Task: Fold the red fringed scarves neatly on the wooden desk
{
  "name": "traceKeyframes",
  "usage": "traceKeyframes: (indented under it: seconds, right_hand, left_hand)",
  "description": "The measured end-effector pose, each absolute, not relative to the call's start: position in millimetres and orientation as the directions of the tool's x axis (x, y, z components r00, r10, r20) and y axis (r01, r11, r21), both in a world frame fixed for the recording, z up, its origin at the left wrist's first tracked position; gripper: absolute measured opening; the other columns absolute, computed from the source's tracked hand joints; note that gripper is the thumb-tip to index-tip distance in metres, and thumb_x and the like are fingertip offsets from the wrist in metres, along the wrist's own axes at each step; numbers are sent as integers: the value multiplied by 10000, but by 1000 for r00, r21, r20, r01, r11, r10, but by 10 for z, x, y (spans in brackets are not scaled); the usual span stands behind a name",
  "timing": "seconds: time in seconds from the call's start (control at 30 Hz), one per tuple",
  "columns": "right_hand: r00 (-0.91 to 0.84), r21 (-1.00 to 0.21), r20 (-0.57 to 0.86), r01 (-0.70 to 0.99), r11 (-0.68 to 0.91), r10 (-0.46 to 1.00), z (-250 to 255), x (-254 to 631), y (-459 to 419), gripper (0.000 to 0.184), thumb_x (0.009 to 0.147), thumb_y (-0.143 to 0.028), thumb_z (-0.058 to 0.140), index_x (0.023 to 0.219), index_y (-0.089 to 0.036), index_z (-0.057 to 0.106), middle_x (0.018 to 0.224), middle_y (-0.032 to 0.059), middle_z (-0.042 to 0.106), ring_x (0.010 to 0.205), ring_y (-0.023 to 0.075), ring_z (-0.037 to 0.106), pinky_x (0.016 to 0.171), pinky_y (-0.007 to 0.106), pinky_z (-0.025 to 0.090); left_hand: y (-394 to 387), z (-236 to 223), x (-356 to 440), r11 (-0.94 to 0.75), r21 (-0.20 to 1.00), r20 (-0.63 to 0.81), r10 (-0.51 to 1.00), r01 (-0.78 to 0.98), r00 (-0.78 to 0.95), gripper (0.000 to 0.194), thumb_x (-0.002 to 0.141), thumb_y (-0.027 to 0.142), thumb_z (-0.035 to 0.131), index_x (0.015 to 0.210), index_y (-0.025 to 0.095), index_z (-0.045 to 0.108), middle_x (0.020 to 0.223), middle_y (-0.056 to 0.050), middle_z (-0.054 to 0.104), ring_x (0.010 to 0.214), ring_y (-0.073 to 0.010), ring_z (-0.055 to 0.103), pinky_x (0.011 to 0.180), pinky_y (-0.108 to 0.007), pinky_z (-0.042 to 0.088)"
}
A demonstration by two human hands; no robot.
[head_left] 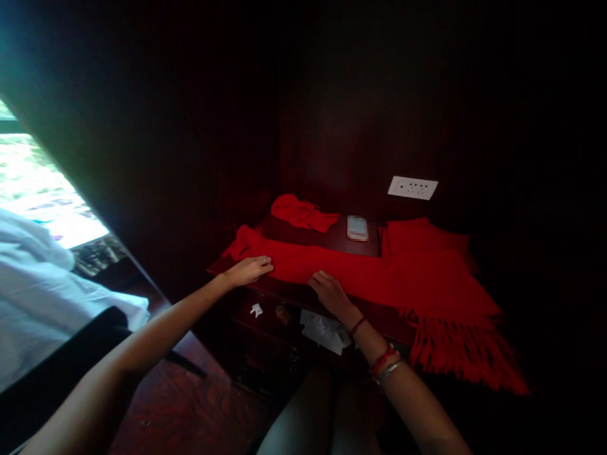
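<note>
A long red scarf (360, 272) lies stretched across a dark desk, its fringed end hanging over the front edge at the right. My left hand (249, 270) is closed at the scarf's near edge, toward its left part, with a ring on one finger. Close to the middle of the same edge, my right hand (329, 292) has its fingers bent together on the cloth. The fingertips of both hands are partly hidden. Behind the scarf rests a crumpled red cloth (303, 213). Folded red fabric (427, 235) lies at the back right.
A small pale card-like object (357, 228) lies on the dark desk (303, 239), below a white wall socket (412, 188). Under the desktop are a scrap of white paper (256, 309) and a pale sheet (325, 332). A black chair (71, 366) and white fabric (38, 284) are at left.
</note>
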State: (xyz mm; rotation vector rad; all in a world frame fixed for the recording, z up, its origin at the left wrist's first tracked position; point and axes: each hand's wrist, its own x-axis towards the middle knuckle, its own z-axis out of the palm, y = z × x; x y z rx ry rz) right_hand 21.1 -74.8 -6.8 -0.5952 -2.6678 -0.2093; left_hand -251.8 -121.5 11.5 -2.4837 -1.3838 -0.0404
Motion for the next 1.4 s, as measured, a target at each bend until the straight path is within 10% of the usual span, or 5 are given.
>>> traceKeyframes:
  seconds: [0.23,0.47,0.7,1.03,1.4]
  right_hand:
    - [-822,-83,378,429,899,427,-65,285,-759,221,798,-85,400,883,-138,597,875,58,581,849,141,496,748,242,408]
    - [-827,-118,369,411,904,424,-170,301,-774,312,756,-38,412,1003,-127,580,1022,89,592,993,177,506,864,310,388]
    - [-830,-261,347,363,895,438,-230,386,-774,404,747,-17,364,1099,-139,522,1149,79,518,1106,165,420,949,339,302]
    - [-814,-400,256,402,824,521,-155,420,-792,597,667,65,267,1163,-211,450,1220,51,452,1169,141,335,979,470,86]
    - [-771,-173,445,425,888,456,-114,265,-782,275,771,-132,452,1031,-146,543,1021,70,583,946,159,502,906,330,304]
  left_hand:
    - [-1043,409,-2424,-487,77,-85,866,870,492,196,723,160,446,893,182,540,768,5,551,714,-111,511,692,-199,394]
    - [-638,332,-1947,-586,126,-41,803,800,594,364,851,255,277,1180,219,428,1263,-39,386,1165,-159,310,970,-305,223]
    - [-442,280,-2093,65,20,-226,972,998,-59,518,817,490,248,1295,292,216,1384,-68,82,1210,-403,69,847,-648,142]
    - [-776,170,-2056,-294,98,-225,924,951,309,599,768,572,307,1294,316,181,1390,-39,65,1240,-316,27,939,-532,86]
    - [-1227,245,-2337,-540,-173,1,836,824,549,348,716,118,446,1046,220,487,1015,-66,515,884,-181,511,730,-254,401]
